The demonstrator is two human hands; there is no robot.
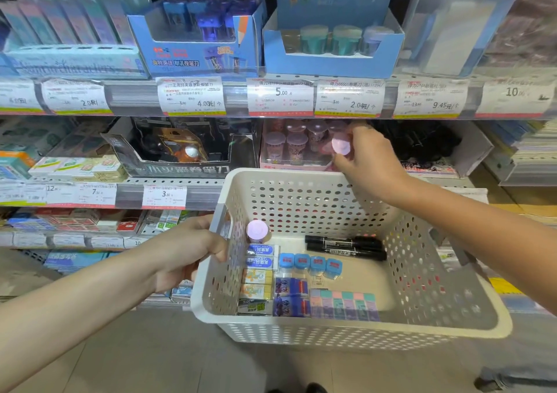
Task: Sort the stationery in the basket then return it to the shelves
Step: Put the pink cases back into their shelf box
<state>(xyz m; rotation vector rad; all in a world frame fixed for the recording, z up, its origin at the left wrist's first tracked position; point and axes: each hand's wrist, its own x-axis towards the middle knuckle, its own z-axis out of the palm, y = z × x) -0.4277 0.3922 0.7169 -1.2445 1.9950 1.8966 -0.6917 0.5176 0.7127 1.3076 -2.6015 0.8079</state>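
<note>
My left hand (193, 251) grips the left rim of the white basket (422, 272), low centre of the frame. My right hand (366, 159) pinches a pink-lidded sharpener (341, 146) at the pink display box (294, 163), centre. Another pink sharpener (257, 230) stands inside the basket.

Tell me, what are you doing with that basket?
A person is putting shop things back on the shelves. The left hand holds the white basket by its rim. The right hand holds a pink sharpener at the pink display box of matching ones. One more pink sharpener, erasers and two black markers wait in the basket.
</note>
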